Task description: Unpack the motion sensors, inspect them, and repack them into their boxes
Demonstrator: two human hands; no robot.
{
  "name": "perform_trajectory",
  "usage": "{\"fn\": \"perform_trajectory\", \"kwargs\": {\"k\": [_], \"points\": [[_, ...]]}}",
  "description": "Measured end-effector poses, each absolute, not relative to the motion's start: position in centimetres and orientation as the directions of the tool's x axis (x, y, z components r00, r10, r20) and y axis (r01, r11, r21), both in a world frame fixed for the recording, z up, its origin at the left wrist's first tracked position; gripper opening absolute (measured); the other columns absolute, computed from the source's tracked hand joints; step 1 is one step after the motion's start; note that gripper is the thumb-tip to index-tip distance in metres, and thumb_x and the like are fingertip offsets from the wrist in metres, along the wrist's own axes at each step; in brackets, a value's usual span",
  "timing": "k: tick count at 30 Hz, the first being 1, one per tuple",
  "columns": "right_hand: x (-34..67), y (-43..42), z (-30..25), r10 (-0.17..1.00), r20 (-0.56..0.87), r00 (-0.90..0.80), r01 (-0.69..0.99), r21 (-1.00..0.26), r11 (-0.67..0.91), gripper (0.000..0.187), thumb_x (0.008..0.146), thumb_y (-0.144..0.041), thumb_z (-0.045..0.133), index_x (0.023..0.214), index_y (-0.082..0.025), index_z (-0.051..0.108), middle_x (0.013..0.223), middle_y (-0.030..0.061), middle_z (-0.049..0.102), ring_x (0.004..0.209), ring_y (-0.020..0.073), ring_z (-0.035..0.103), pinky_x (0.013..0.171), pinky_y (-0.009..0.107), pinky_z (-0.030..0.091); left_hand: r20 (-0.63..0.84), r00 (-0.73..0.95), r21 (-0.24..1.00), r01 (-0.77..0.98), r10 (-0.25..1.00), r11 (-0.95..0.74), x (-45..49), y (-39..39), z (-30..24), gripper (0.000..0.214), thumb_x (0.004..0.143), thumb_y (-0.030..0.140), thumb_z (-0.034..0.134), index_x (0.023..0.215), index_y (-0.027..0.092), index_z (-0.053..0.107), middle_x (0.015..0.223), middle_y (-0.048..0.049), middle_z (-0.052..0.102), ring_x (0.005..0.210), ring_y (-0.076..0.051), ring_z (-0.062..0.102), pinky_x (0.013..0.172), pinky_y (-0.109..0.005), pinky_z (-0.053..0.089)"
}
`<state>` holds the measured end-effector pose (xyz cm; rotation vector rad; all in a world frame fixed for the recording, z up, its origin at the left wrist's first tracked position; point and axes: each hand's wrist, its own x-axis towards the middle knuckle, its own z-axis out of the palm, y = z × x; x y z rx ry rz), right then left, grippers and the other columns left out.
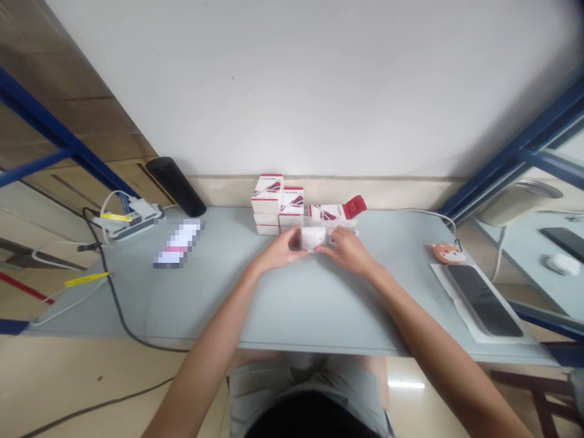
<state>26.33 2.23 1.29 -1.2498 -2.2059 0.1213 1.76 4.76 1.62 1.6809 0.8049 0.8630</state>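
Observation:
Between my two hands is a small white object point(313, 238) in clear plastic wrapping; its exact kind is too blurred to tell. My left hand point(279, 250) grips its left side with the thumb in front. From the right, my right hand point(349, 249) curls its fingers at the wrapping, with the thumb close to the object's lower edge. Just behind them lies a white and red box point(326, 212) with its red flap point(355, 207) open, partly hidden by my hands. A stack of similar boxes point(267, 204) stands left of it, beside another such box point(292, 201).
On the grey table point(201, 304), a phone point(179, 243), a black cylinder point(176, 185) and a power strip point(132, 223) with cables lie left. At right are a dark-screened phone point(484, 300) on white paper and an orange animal-faced case point(448, 252). A wall point(319, 91) rises behind.

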Motion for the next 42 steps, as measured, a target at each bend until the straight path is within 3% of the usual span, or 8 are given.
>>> {"fn": "perform_trajectory", "kwargs": {"k": [4, 9, 13, 16, 25, 33, 42], "points": [[26.5, 2.3, 1.2, 0.836, 0.385, -0.391, 0.781, -0.342, 0.522, 0.045, 0.096, -0.063, 0.063, 0.099, -0.018, 0.067, 0.088, 0.0110, 0.070, 0.084, 0.0289, 0.064, 0.076, 0.039, 0.048, 0.128, 0.504, 0.941, 0.211, 0.854, -0.266, 2.0, 4.9, 1.0, 0.067, 0.074, 0.032, 0.088, 0.135, 0.019, 0.062, 0.130, -0.0138, 0.072, 0.115, -0.033, 0.068, 0.104, -0.049, 0.052], [26.0, 1.7, 2.0, 0.827, 0.446, -0.343, 0.745, -0.407, 0.529, 0.041, 0.103, -0.059, 0.054, 0.107, -0.020, 0.066, 0.100, 0.0127, 0.071, 0.095, 0.0306, 0.064, 0.083, 0.041, 0.049, 0.124, 0.486, 0.914, 0.284, 0.865, -0.291, 2.3, 4.5, 1.4, 0.069, 0.075, 0.035, 0.087, 0.136, 0.019, 0.060, 0.132, -0.0124, 0.070, 0.119, -0.033, 0.066, 0.109, -0.050, 0.050], [25.5, 1.2, 2.8, 0.796, 0.524, -0.304, 0.711, -0.432, 0.556, 0.042, 0.105, -0.056, 0.049, 0.122, -0.020, 0.062, 0.101, 0.0121, 0.069, 0.092, 0.0293, 0.063, 0.079, 0.040, 0.049, 0.223, 0.516, 0.922, 0.163, 0.827, -0.351, 2.3, 4.2, 2.4, 0.084, 0.077, 0.038, 0.087, 0.151, 0.025, 0.048, 0.152, -0.0118, 0.058, 0.138, -0.033, 0.057, 0.118, -0.047, 0.045], [25.3, 1.2, 2.9, 0.797, 0.515, -0.317, 0.714, -0.423, 0.558, 0.042, 0.107, -0.056, 0.044, 0.115, -0.020, 0.064, 0.092, 0.0099, 0.066, 0.085, 0.0275, 0.060, 0.076, 0.039, 0.047, 0.244, 0.522, 0.950, 0.039, 0.817, -0.309, 2.4, 4.3, 2.5, 0.077, 0.083, 0.042, 0.085, 0.149, 0.024, 0.050, 0.152, -0.0134, 0.058, 0.138, -0.032, 0.058, 0.116, -0.046, 0.047], [25.7, 1.8, 1.5, 0.848, 0.364, -0.386, 0.767, -0.384, 0.514, 0.047, 0.103, -0.064, 0.049, 0.095, -0.020, 0.062, 0.088, 0.0102, 0.068, 0.083, 0.0270, 0.061, 0.077, 0.038, 0.045, 0.127, 0.545, 0.975, 0.085, 0.829, -0.205, 2.6, 4.8, 1.2, 0.073, 0.078, 0.047, 0.088, 0.137, 0.017, 0.058, 0.139, -0.0168, 0.068, 0.127, -0.033, 0.067, 0.106, -0.046, 0.054], [25.4, 1.6, 1.9, 0.842, 0.372, -0.390, 0.755, -0.395, 0.524, 0.043, 0.104, -0.060, 0.051, 0.097, -0.019, 0.063, 0.090, 0.0103, 0.070, 0.086, 0.0273, 0.063, 0.079, 0.038, 0.046, 0.118, 0.533, 0.977, 0.087, 0.838, -0.194, 2.6, 4.6, 1.4, 0.073, 0.077, 0.044, 0.090, 0.137, 0.018, 0.057, 0.138, -0.0169, 0.068, 0.127, -0.033, 0.066, 0.107, -0.048, 0.053], [25.0, 1.7, 1.5, 0.819, 0.401, -0.411, 0.700, -0.437, 0.565, 0.032, 0.108, -0.048, 0.049, 0.111, -0.020, 0.064, 0.103, 0.0114, 0.073, 0.094, 0.0269, 0.066, 0.083, 0.038, 0.049, 0.171, 0.450, 0.982, -0.006, 0.876, -0.189, 2.1, 4.8, 2.0, 0.061, 0.085, 0.048, 0.083, 0.135, 0.022, 0.059, 0.136, -0.0116, 0.067, 0.128, -0.029, 0.064, 0.109, -0.041, 0.049]]}}
